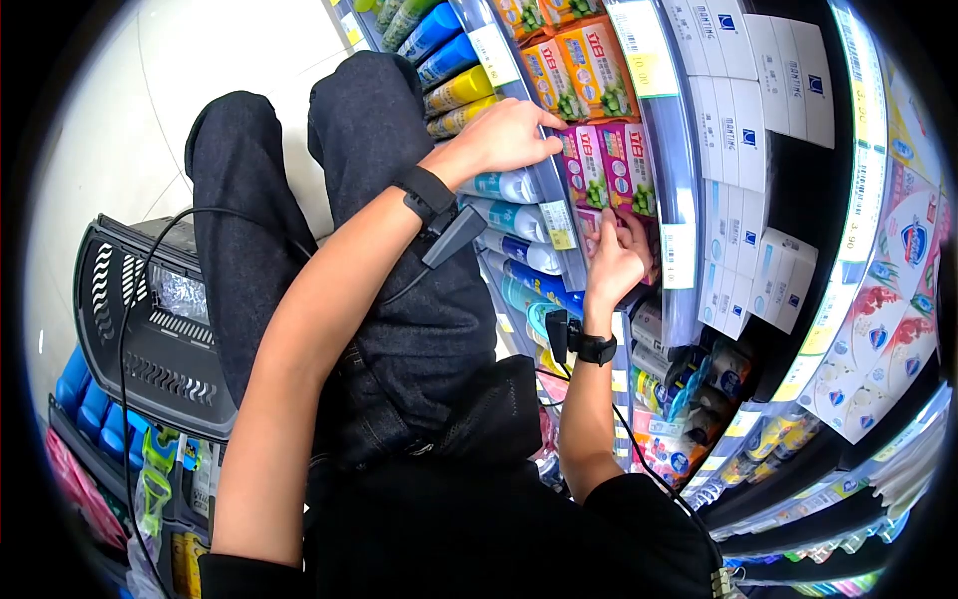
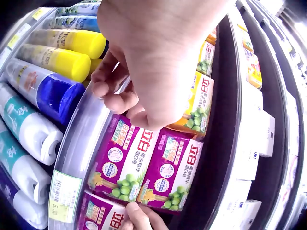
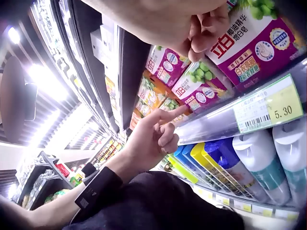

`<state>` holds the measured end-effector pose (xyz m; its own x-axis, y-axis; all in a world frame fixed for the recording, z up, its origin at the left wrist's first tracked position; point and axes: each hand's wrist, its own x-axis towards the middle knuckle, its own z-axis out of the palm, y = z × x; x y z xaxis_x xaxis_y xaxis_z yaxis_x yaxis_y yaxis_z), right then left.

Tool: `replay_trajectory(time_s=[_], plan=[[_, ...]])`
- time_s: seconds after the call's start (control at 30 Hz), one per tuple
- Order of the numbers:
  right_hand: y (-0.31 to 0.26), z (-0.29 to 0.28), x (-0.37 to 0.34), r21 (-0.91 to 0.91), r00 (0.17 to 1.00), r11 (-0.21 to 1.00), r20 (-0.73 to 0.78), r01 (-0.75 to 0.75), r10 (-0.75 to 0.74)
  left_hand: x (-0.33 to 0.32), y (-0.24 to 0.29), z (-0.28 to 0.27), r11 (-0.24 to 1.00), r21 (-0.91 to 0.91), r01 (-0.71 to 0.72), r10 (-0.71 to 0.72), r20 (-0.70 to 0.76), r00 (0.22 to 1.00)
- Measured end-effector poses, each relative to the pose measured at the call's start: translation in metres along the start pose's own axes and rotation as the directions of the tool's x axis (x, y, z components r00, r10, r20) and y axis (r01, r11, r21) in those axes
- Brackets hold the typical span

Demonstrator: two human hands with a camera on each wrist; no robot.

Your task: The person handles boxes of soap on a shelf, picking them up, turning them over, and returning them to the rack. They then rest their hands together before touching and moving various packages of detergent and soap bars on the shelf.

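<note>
Purple soap packs (image 1: 605,165) (image 2: 125,163) (image 3: 254,43) with green fruit pictures lie in rows on a shelf. My left hand (image 1: 504,137) (image 2: 148,62) (image 3: 151,139) is at the border between them and the orange packs (image 1: 589,75) (image 2: 197,103); its index finger reaches a purple pack's edge while other fingers bend. Lower along the row, my right hand (image 1: 619,262) (image 2: 144,219) (image 3: 201,31) rests its fingertips on the purple packs, with some fingers bent. Neither hand visibly grips a pack. Its palm side is partly hidden.
A clear shelf lip with a price tag (image 1: 559,225) (image 2: 64,196) (image 3: 268,112) runs beside the packs. Bottles (image 1: 504,187) (image 2: 29,120) stand below. White boxes (image 1: 733,130) fill the neighbouring shelf. A black basket (image 1: 160,339) is beside the person's legs, and cables hang from the wrists.
</note>
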<state>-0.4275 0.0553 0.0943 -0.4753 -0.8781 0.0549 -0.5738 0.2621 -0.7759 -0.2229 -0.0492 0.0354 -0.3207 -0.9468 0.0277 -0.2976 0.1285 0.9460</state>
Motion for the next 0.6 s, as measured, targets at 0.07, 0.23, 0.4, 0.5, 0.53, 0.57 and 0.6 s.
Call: replay_trajectory(time_s=[0.07, 0.23, 0.4, 0.5, 0.53, 0.57, 0.6], plan=[[0.002, 0.001, 0.0, 0.025, 1.0, 1.0, -0.007, -0.008, 0.008, 0.0, 0.002, 0.0, 1.0, 0.009, 0.009, -0.009, -0.004, 1.0], [0.002, 0.002, 0.001, 0.055, 1.0, 0.998, 0.004, 0.018, -0.018, 0.0, 0.003, 0.003, 1.0, 0.006, 0.026, -0.026, -0.039, 0.999], [-0.005, -0.004, 0.0, 0.021, 0.996, 0.999, 0.078, -0.039, 0.037, -0.003, 0.003, 0.004, 1.0, 0.006, 0.027, -0.026, -0.091, 0.996], [-0.005, -0.014, -0.008, -0.113, 0.985, 0.978, 0.03, 0.174, -0.171, -0.007, 0.002, 0.0, 0.998, -0.007, 0.063, -0.063, -0.076, 0.995], [-0.003, -0.018, -0.009, -0.188, 0.954, 0.937, 0.008, 0.295, -0.299, -0.007, 0.001, -0.001, 0.997, -0.005, 0.075, -0.075, -0.076, 0.994], [0.003, -0.023, -0.009, -0.264, 0.907, 0.875, -0.003, 0.406, -0.421, -0.007, 0.0, -0.002, 0.996, -0.003, 0.09, -0.09, -0.077, 0.993], [0.007, -0.029, -0.009, -0.339, 0.844, 0.795, -0.003, 0.503, -0.536, -0.006, -0.003, -0.003, 0.994, -0.001, 0.105, -0.105, -0.076, 0.992]])
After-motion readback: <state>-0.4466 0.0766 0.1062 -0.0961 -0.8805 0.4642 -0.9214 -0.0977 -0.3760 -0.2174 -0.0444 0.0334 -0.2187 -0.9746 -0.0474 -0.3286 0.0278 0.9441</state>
